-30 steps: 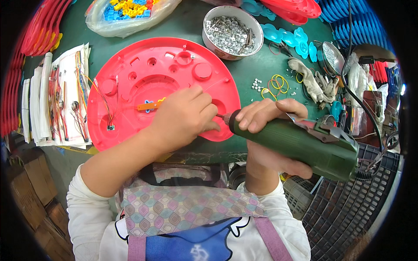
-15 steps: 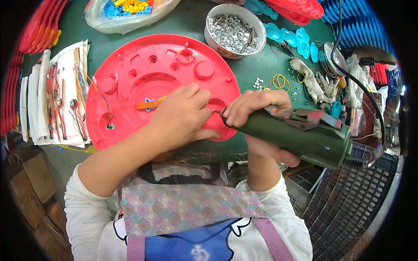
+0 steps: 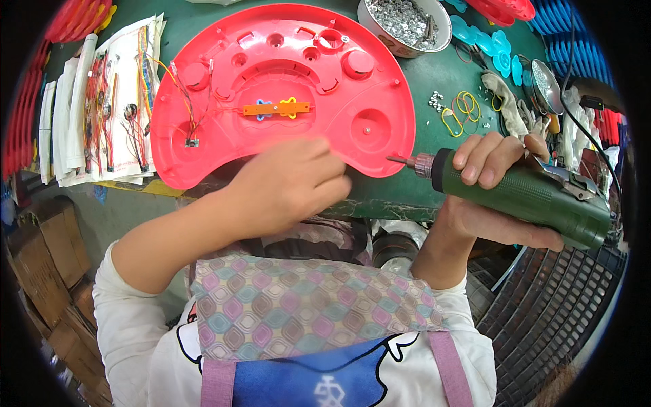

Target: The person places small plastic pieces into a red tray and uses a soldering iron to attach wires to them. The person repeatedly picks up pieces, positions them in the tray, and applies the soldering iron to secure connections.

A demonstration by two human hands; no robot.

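My right hand (image 3: 494,163) is wrapped round a green electric screwdriver (image 3: 542,203), whose bit points left, just off the right tip of the red plastic shell (image 3: 224,152). Slightly blurred, my left hand (image 3: 291,180) is in front of the shell's inner curve with its fingers curled together; whatever they may hold is hidden. An orange strip (image 3: 295,108) lies across a blue and a yellow plastic piece in the middle of the shell. Thin wires run at its left side to a small circuit board (image 3: 192,143).
A white bowl of screws (image 3: 407,27) stands at the back right. Yellow rubber bands (image 3: 466,107), small white pieces and a glove (image 3: 505,102) lie right of the shell. Wired parts on white sheets (image 3: 129,102) are at the left. A black crate (image 3: 549,305) stands below right.
The screwdriver in my right hand has moved right, away from my left hand. My left hand has drawn back toward me, uncovering the orange strip. The whole view has shifted.
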